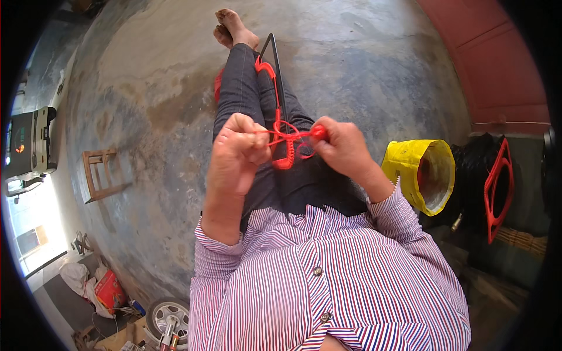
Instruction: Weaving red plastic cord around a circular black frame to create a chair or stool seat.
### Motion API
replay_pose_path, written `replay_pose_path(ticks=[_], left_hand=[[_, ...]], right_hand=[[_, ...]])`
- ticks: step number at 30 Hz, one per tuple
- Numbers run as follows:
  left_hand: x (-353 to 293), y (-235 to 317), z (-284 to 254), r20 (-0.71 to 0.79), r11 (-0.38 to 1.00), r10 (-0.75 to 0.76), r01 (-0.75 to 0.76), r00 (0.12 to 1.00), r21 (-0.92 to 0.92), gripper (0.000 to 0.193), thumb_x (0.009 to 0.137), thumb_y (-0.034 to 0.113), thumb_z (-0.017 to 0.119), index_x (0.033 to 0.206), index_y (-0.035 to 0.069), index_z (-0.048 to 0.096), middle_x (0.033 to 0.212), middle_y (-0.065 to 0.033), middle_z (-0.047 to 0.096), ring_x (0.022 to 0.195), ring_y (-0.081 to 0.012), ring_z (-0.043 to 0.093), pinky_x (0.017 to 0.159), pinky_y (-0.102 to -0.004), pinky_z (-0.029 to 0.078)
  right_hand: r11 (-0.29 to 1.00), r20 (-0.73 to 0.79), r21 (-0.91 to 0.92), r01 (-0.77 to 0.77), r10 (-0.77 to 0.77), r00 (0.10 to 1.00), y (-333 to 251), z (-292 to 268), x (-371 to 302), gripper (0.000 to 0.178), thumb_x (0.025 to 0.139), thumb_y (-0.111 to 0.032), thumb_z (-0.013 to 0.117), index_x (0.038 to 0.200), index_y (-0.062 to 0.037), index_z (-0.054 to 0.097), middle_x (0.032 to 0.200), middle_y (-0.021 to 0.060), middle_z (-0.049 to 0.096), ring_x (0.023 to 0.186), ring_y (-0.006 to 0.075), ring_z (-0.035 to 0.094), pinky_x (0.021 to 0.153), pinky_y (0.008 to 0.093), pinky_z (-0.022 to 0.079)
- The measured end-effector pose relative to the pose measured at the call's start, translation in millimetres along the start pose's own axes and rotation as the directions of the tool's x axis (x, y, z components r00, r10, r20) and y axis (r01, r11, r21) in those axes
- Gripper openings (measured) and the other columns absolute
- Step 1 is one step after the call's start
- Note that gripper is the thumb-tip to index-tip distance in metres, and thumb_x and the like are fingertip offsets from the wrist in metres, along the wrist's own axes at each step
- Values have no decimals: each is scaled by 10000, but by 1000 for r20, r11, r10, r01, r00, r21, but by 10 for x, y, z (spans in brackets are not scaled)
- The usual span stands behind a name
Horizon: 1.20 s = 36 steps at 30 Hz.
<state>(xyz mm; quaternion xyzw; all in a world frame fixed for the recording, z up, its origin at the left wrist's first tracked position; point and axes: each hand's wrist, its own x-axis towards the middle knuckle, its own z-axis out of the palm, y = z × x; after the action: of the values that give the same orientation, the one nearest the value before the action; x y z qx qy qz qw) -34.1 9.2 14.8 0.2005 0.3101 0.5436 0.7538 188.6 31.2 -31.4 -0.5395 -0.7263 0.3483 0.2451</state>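
Observation:
A black metal frame (279, 82) lies along my outstretched legs, with red cord wound around parts of it. The near end is wrapped in tight red coils (284, 161). Just above those coils, loose red cord loops cross between my hands. My left hand (237, 152) is closed, pinching a strand of the red cord at the left. On the other side, my right hand (345, 149) is closed around a small red bundle (318, 133), which looks like wound cord. A thin loop of cord hangs below it over my dark trousers.
A small wooden frame (108, 192) stands on the concrete floor to the left. At my right are a yellow sack (408, 169), black strands (473, 158) and a red-wrapped frame (496, 225). A wheel (167, 319) lies at the lower left. A dark red panel (492, 64) borders the far right.

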Motion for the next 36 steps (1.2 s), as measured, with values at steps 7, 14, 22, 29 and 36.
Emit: replay_pose_path(ticks=[7,14,22,29,36], left_hand=[[25,7,-117,-177,994,84,-94,981,-51,73,785,29,547,859,30,548,719,-67,549,622,-149,484,561,-279,415],[-251,105,-274,-293,982,124,-160,948,-102,123,778,-7,532,891,37,554,785,-74,544,608,-143,477,488,-261,399],[-14,125,-471,-351,983,85,-136,933,-124,178,756,-51,489,897,36,552,779,-77,521,455,-84,331,378,-215,260],[-8,136,-472,-351,988,94,-130,932,-81,191,745,-58,482,894,38,552,787,-78,534,451,-79,323,376,-217,267],[-3,62,-288,-292,993,114,-112,950,23,169,769,-44,492,901,45,549,798,-72,540,462,-76,355,391,-219,294]], right_hand=[[928,21,327,-178,182,983,147,-397,-27,156,809,-108,649,943,-29,630,671,50,602,586,140,560,574,279,456],[485,148,840,-241,223,964,307,-588,83,287,811,-83,427,1008,51,588,584,-50,349,498,49,261,464,230,209],[250,-163,967,37,506,847,1229,-1272,-340,229,835,-90,461,978,27,596,548,-35,342,464,69,257,437,226,200],[267,-311,948,175,650,693,1525,-1673,-572,191,830,-78,483,933,23,609,544,-24,341,454,80,247,424,228,195],[357,-340,926,118,659,670,1563,-1755,-643,335,782,-47,465,1085,52,567,658,9,419,549,96,344,517,229,328]])
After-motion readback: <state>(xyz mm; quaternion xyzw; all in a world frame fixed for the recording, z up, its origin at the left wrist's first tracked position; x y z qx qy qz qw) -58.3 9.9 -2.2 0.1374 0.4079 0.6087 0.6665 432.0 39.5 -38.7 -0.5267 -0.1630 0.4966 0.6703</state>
